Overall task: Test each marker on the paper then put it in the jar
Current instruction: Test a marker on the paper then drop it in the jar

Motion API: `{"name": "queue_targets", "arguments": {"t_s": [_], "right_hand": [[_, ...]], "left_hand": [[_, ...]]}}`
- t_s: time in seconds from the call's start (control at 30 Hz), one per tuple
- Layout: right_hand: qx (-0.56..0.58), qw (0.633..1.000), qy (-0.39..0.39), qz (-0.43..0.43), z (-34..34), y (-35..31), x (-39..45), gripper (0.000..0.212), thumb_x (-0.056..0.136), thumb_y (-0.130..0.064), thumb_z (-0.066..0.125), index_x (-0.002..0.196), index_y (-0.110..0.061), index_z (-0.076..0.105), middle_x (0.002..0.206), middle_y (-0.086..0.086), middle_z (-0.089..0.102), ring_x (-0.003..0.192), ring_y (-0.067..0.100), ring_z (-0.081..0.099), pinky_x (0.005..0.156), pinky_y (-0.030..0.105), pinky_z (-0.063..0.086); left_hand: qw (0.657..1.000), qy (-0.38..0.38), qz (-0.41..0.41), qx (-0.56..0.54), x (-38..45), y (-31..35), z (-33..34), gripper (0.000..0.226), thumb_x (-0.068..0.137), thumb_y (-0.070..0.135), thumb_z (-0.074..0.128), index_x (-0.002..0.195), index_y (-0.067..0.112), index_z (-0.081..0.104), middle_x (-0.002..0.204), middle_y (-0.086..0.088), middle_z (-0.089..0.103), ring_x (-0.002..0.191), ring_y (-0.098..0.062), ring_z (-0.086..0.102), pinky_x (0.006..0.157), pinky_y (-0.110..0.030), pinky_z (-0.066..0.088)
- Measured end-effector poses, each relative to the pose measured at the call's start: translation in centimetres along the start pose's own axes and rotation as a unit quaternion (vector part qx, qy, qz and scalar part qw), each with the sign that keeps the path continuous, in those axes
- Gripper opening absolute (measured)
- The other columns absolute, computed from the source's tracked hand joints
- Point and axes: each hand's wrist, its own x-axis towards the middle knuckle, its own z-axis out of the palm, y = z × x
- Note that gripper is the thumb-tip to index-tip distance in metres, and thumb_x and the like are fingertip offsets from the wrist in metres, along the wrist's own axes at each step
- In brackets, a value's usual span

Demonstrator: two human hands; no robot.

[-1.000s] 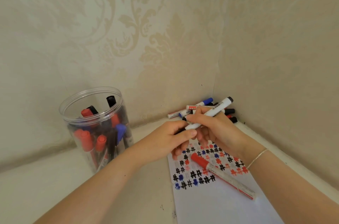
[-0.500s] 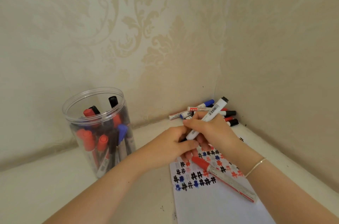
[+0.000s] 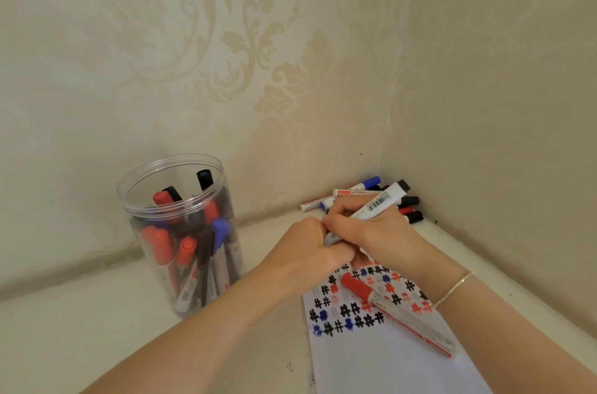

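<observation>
Two hands meet above the paper (image 3: 387, 361): my right hand (image 3: 371, 232) curls around a white marker (image 3: 374, 206), black end raised toward the corner; my left hand (image 3: 310, 251) closes on its lower end. One red-capped marker (image 3: 397, 313) lies on the paper. The clear jar (image 3: 181, 232) of markers stands left, on a cream ledge (image 3: 80, 329) beneath damask wallpaper (image 3: 258, 54).

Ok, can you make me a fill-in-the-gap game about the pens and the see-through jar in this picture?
1. The clear plastic jar stands to the ____ of the white paper sheet.
2. The marker lying on the paper has a ____ cap.
3. The white-barrelled marker in the right hand has a ____ end.
4. The right wrist wears a thin ____.

Missing words: left; red; black; bracelet
</observation>
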Motion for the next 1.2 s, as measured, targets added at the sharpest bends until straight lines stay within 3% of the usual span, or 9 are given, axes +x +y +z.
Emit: {"name": "queue_targets", "arguments": {"t_s": [0.1,0.23,0.33,0.43,0.57,0.7,0.8,1.0,1.2], "right_hand": [[-0.018,0.999,-0.029,-0.002,-0.2,0.5,0.0,0.015,0.087,-0.009,0.062,0.074,-0.009,0.068,0.071,0.018,0.067,0.045,0.021,0.056,0.041,0.025,0.043],[-0.020,0.998,-0.057,-0.013,-0.4,0.9,0.3,0.015,0.088,-0.009,0.062,0.074,-0.010,0.069,0.070,0.021,0.066,0.042,0.018,0.056,0.039,0.022,0.043],[-0.021,0.997,-0.077,-0.014,-0.7,1.2,0.4,0.014,0.088,-0.009,0.062,0.077,-0.008,0.069,0.071,0.021,0.067,0.044,0.019,0.058,0.040,0.023,0.046],[-0.006,0.996,-0.086,-0.009,-1.0,1.6,0.4,0.011,0.087,-0.007,0.064,0.079,-0.001,0.068,0.070,0.022,0.068,0.046,0.020,0.059,0.044,0.026,0.048],[0.038,0.999,0.012,-0.025,-1.4,2.0,0.3,0.020,0.086,-0.009,0.066,0.072,0.004,0.063,0.065,0.024,0.065,0.038,0.019,0.052,0.041,0.025,0.045],[0.106,0.983,0.148,-0.012,-3.5,2.7,0.3,0.023,0.087,-0.009,0.062,0.068,0.002,0.058,0.050,0.012,0.053,0.036,0.018,0.039,0.036,0.021,0.032],[0.211,0.948,0.237,0.028,-4.4,3.4,0.6,0.025,0.088,-0.011,0.060,0.063,-0.011,0.055,0.042,0.000,0.041,0.033,0.009,0.030,0.034,0.016,0.024],[0.314,0.921,0.211,0.092,-3.0,4.6,0.8,0.023,0.088,-0.025,0.066,0.072,-0.015,0.052,0.045,-0.001,0.030,0.035,0.010,0.019,0.036,0.022,0.015],[0.348,0.901,0.237,0.106,-2.5,4.6,0.6,0.013,0.085,-0.024,0.068,0.085,-0.012,0.062,0.049,0.000,0.041,0.039,0.009,0.029,0.036,0.018,0.025]], "left_hand": [[0.999,0.030,-0.012,-0.023,0.2,-0.9,0.9,0.020,0.071,0.023,0.055,0.055,0.026,0.068,0.067,-0.013,0.064,0.063,-0.021,0.049,0.063,-0.040,0.042],[0.999,0.016,-0.003,-0.038,0.5,-1.5,1.0,0.031,0.079,0.006,0.055,0.057,0.023,0.067,0.074,0.002,0.072,0.081,-0.019,0.066,0.084,-0.035,0.052],[0.999,-0.013,0.001,-0.042,0.5,-1.5,0.9,0.023,0.081,0.004,0.053,0.065,0.012,0.067,0.064,0.011,0.066,0.059,0.001,0.058,0.062,-0.015,0.044],[0.999,-0.025,0.011,-0.019,0.5,-1.7,0.9,0.023,0.080,0.014,0.054,0.063,0.023,0.066,0.067,0.014,0.065,0.064,-0.002,0.054,0.066,-0.024,0.044],[0.998,-0.018,0.036,0.047,1.0,-1.7,0.4,0.010,0.081,0.027,0.065,0.076,0.034,0.062,0.075,0.007,0.065,0.069,-0.015,0.058,0.067,-0.034,0.047],[0.993,-0.001,-0.027,0.114,1.1,-2.7,-0.2,0.044,0.075,0.048,0.072,0.106,0.032,0.045,0.064,0.010,0.050,0.055,-0.006,0.044,0.056,-0.026,0.034],[0.984,-0.021,0.000,0.175,0.7,-3.2,-0.2,0.042,0.076,0.048,0.071,0.109,0.036,0.048,0.066,0.011,0.047,0.057,-0.004,0.042,0.056,-0.024,0.034],[0.932,-0.087,0.086,0.340,0.4,-3.1,0.7,0.042,0.080,0.059,0.061,0.121,0.049,0.055,0.104,0.017,0.045,0.078,-0.001,0.046,0.067,-0.019,0.039],[0.920,-0.004,0.089,0.383,0.9,-4.4,0.3,0.032,0.088,0.052,0.054,0.118,0.041,0.061,0.108,0.022,0.044,0.076,0.001,0.049,0.065,-0.014,0.038]]}}
